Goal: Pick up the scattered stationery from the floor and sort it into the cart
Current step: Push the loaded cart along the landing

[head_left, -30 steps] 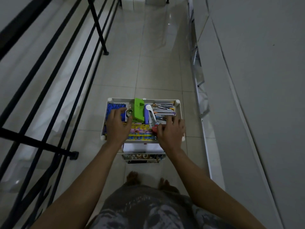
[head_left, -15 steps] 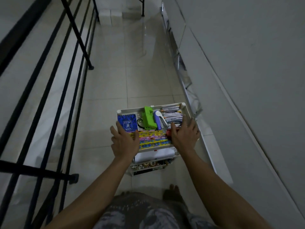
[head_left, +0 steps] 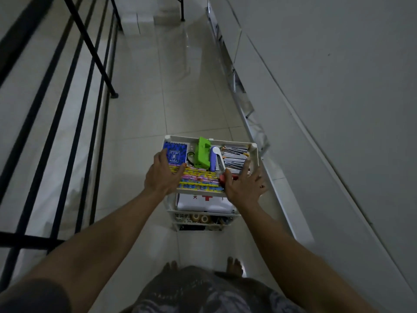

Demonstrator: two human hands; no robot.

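The white cart stands on the tiled floor in front of me. Its top tray holds a blue notebook, a green hole punch, a purple-and-white stapler, silver clips and a row of colourful pencils. My left hand rests on the tray's near left corner, fingers straight over the pencils and the notebook's edge. Fingers spread, my right hand presses on the near right corner beside a small red item. A white first-aid pouch and tape rolls lie on lower shelves.
A black railing runs along the left of the narrow corridor. A grey wall with a metal frame leaning at its base closes the right side, close to the cart. White boxes sit at the far end. My bare feet stand behind the cart.
The cart has rolled forward along the corridor and nearer the right wall. My left hand slid back off the notebook toward the near left corner. My right hand stays on the right corner.
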